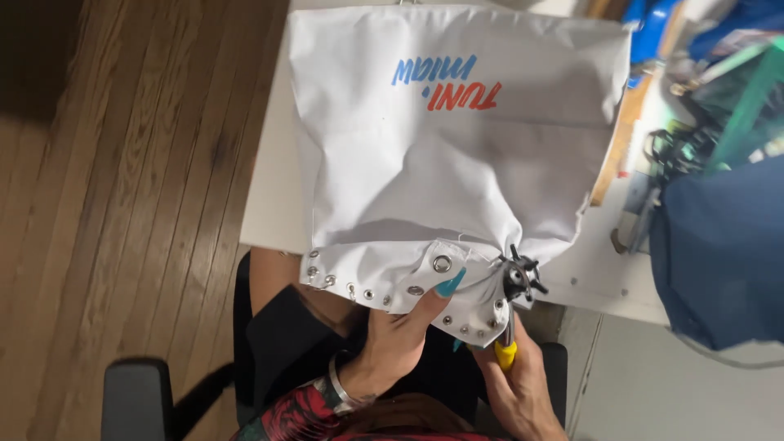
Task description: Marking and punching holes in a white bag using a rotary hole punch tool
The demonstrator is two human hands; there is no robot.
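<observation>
Nearest, right hand (523, 390) clenched around yellow-handled revolving punch pliers (514, 304), steel head biting the hem. Left hand (404, 331), turquoise-nailed, silver bangle at wrist, pinching eyelet-studded folded hem (392, 282) of white fabric bag (457, 139). Farther on, bag spread over white tabletop (273, 188), printed side up. Right of that, dark blue cloth (723, 245).

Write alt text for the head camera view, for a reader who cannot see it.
Seen from above, a seated person's left hand pinches the eyelet-studded hem of a white fabric bag while the right hand squeezes a yellow-handled revolving punch plier onto that hem. The bag lies on a white table above a wooden floor.
</observation>
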